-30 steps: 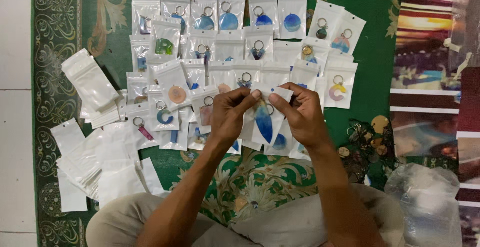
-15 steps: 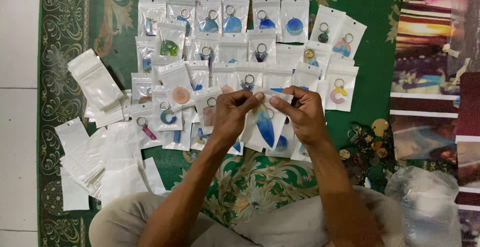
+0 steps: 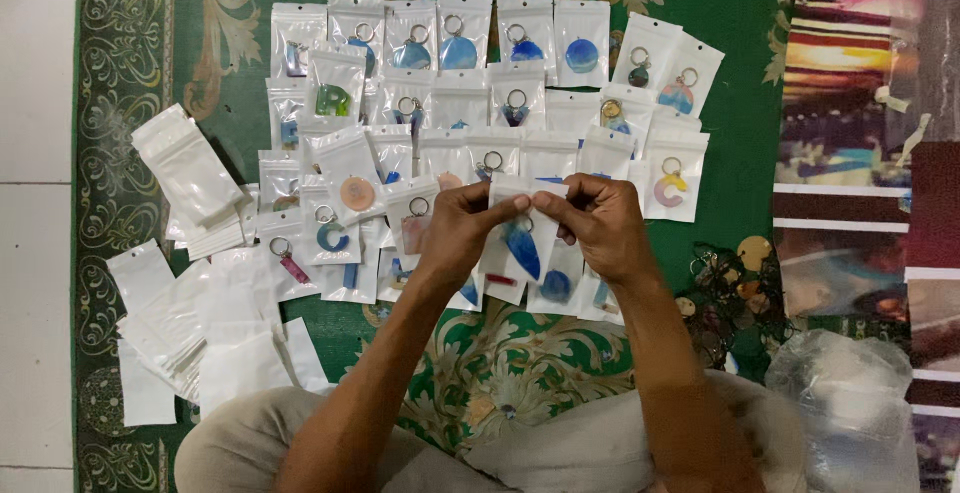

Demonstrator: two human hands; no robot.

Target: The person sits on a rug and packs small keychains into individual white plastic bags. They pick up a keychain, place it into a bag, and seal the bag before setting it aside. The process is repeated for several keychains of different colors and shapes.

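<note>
Between both hands' fingertips (image 3: 510, 205), pouch (image 3: 520, 238).

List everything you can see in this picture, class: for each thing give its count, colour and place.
Held pouch: one, clear with white top, blue leaf-shaped charm inside, between both hands.
Filled pouches: several dozen, clear and white, mostly blue charms on rings, in overlapping rows on the carpet.
Empty pouches: two heaps, white, left of the rows.
Loose charms: a dark and tan cluster, right of the hands.
Plastic bag: one, clear, bottom right.
Carpet: one, green with cream scrolls, under everything.
Left hand: grip pinching the held pouch's top.
Right hand: grip pinching the same top.
</note>
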